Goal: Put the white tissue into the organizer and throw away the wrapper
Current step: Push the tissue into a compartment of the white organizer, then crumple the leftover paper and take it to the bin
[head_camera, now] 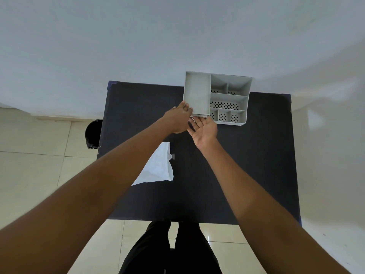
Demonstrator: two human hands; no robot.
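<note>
The grey organizer (245,107) stands at the table's far edge, with one large solid compartment on its left and several perforated ones on its right. My left hand (178,118) reaches to its near-left corner, fingers curled over the rim there. My right hand (204,129) lies palm up just in front of the organizer, fingers spread and pointing at a thin white edge (198,116) that shows under the large compartment; whether that is the tissue I cannot tell. A white crinkled wrapper (160,169) lies flat on the table, partly hidden by my left forearm.
The black table (256,165) stands against a pale wall. A black bin (92,133) sits on the tiled floor just past the table's left edge. My legs in dark trousers are at the near edge.
</note>
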